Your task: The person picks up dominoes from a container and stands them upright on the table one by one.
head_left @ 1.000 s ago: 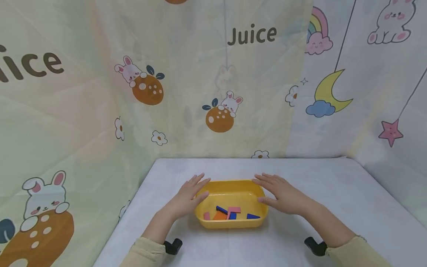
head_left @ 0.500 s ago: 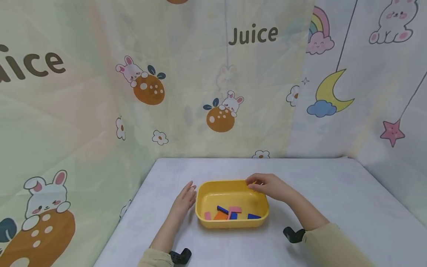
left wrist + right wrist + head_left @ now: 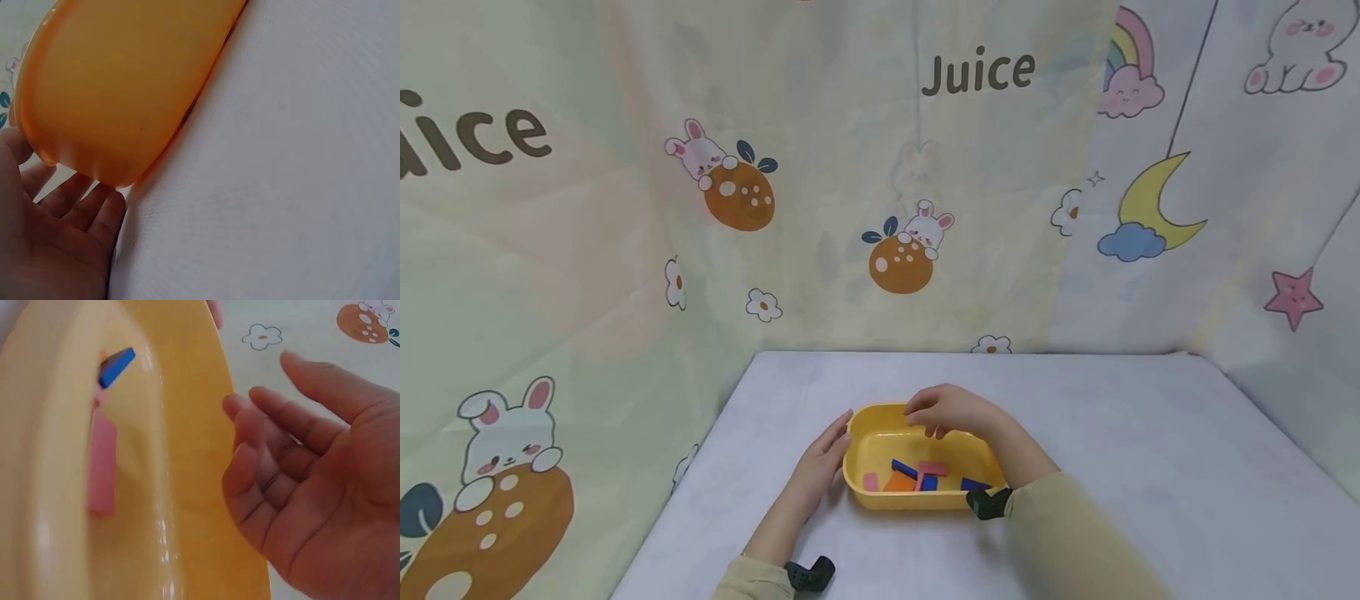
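Observation:
A yellow plastic tray (image 3: 910, 500) sits before me, with several small flat blocks on its floor. Among them are an orange piece (image 3: 898, 482), a blue stick (image 3: 904, 469), a pink block (image 3: 934, 468) and a blue wedge (image 3: 974, 483). My left hand (image 3: 820, 468) rests against the tray's left end; in the left wrist view its extended fingertips (image 3: 112, 203) lie right at the end wall. Above the tray's inside hovers my right hand (image 3: 958, 410), fingers loosely bent and holding nothing. The right wrist view shows a pink block (image 3: 103, 465) below it.
The table (image 3: 1112, 425) has a white cover and reaches to a printed cloth backdrop (image 3: 820, 208) behind. More printed cloth (image 3: 550, 275) hangs at the left side. Black wrist cameras (image 3: 811, 575) sit at both sleeve cuffs.
My right hand has moved left from the tray's right end to over its inside. My left hand has dropped from above the left rim to against the tray's left end.

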A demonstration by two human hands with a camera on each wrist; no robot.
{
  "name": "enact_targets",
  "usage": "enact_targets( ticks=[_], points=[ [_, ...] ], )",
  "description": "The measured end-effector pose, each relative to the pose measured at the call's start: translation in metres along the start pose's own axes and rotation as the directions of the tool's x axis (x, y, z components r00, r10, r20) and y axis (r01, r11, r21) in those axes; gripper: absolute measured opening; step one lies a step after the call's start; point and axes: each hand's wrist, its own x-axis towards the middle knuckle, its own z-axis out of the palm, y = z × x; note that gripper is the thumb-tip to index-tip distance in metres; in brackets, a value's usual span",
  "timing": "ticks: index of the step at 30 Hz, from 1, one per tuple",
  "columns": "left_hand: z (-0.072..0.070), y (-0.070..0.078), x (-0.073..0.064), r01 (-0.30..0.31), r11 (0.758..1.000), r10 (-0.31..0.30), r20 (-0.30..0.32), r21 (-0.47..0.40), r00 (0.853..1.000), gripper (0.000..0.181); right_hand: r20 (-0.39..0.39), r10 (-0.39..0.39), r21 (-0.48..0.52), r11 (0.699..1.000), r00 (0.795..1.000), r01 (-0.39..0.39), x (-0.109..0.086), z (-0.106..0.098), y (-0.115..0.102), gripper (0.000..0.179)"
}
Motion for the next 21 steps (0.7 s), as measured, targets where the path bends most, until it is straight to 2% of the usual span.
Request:
enact_targets(
  ticks=[4, 10, 21],
  points=[
    [0.0, 0.0, 0.0, -0.022, 1.0, 0.022, 0.018, -0.002, 1.0, 0.047, 0.049, 0.054, 0.001, 0.999, 0.997, -0.054, 0.01, 0.01, -0.001, 0.026],
    [0.001, 0.0, 0.0, -0.016, 1.0, 0.016, 0.021, -0.002, 1.0, 0.047, 0.104, 0.133, -0.031, 0.991, 0.986, -0.13, 0.016, 0.027, 0.005, 0.019],
    [-0.001, -0.001, 0.001, 0.012, 1.0, -0.012, 0.007, -0.014, 1.0, 0.046, 0.069, 0.185, -0.123, 0.977, 0.98, -0.175, 0.018, 0.041, 0.008, 0.02]
  ],
)
